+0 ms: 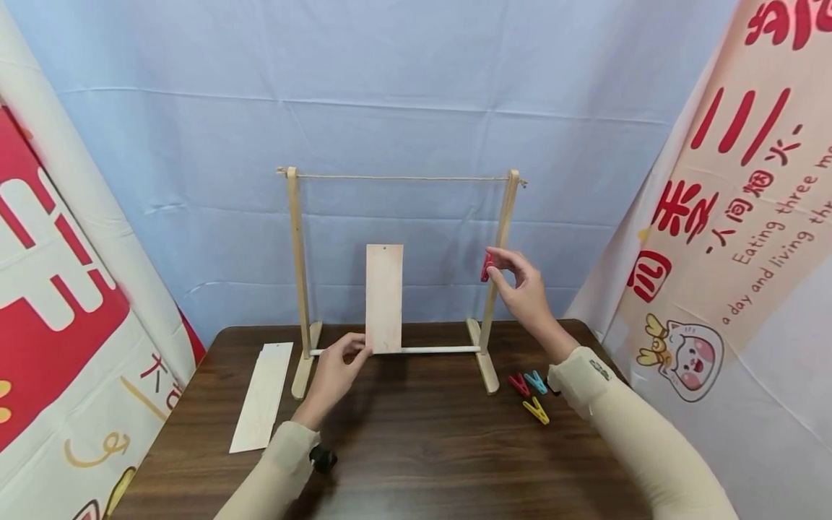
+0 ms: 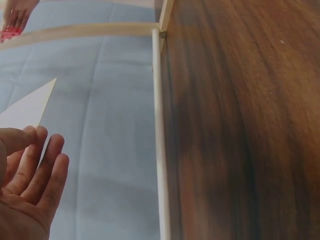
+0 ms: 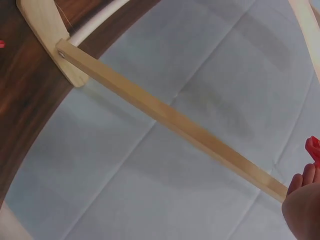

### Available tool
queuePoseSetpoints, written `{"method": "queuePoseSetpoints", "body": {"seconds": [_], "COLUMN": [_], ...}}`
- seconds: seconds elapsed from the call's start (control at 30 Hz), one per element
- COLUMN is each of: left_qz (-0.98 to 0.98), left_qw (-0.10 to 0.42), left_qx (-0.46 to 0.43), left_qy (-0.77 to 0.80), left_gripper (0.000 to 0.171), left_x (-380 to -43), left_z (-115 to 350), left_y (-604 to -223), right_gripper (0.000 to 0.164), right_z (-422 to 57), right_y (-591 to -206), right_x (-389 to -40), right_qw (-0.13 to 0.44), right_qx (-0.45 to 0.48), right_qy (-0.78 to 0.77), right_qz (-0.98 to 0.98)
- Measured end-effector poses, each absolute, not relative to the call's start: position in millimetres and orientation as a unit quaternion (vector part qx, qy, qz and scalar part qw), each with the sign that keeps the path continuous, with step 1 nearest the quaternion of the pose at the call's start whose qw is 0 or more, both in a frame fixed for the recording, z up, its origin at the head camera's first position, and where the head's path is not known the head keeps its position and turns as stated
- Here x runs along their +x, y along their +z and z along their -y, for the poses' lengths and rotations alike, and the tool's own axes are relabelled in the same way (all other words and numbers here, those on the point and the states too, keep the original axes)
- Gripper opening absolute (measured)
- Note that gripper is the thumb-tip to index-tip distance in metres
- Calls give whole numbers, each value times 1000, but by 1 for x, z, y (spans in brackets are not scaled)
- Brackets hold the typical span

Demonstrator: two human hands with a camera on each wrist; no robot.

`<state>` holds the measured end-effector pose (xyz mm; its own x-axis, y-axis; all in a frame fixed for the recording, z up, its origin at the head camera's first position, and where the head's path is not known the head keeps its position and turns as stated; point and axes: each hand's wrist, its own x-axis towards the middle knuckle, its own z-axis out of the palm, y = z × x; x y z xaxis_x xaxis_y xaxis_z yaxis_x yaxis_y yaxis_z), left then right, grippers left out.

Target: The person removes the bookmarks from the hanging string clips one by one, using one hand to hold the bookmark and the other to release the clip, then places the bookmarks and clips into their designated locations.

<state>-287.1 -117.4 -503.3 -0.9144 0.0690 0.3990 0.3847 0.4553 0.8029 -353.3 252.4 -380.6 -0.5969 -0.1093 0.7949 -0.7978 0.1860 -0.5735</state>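
My left hand (image 1: 338, 365) pinches the lower left corner of a pale wooden strip (image 1: 384, 296), held upright with a small hole at its top. In the left wrist view, thumb and fingertips grip the strip's corner (image 2: 31, 105). At the right, my right hand (image 1: 523, 285) pinches a red clothespin (image 1: 487, 266) beside the right post of a wooden frame (image 1: 504, 217). The right wrist view shows that clothespin (image 3: 313, 148) at its right edge. A string (image 1: 403, 178) runs between the tops of the posts, above both hands, with nothing hanging on it.
More pale strips (image 1: 260, 401) lie overlapping on the brown table (image 1: 416, 462) at the left. Red (image 1: 519, 384), blue (image 1: 536, 381) and yellow clothespins (image 1: 536, 411) lie near the right forearm. A white rod (image 1: 442, 349) joins the frame's feet. Behind hangs a pale blue cloth (image 1: 403, 87).
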Motion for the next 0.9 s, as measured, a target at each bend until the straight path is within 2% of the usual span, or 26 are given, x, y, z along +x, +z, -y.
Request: {"method": "queuePoseSetpoints", "body": {"seconds": [0.27,0.53,0.9], "left_qz": [839,848,847], "left_qw": [177,171,172], "left_qx": [-125,-119,-102], "left_qy": [-499,-487,-492], "left_gripper": [20,22,19], "left_x": [-286,-279,-273], "left_z": [126,135,142], "left_y": [-509,-519,-530], "right_gripper": [37,37,37], "right_z": [-253,-246,-251], "right_y": [-386,-381,-395], "right_x": [-347,-324,-319], "right_qw": [306,299,295], "right_qx": [309,309,290], "right_qy": [548,548,551], "right_qz": [715,718,725]}}
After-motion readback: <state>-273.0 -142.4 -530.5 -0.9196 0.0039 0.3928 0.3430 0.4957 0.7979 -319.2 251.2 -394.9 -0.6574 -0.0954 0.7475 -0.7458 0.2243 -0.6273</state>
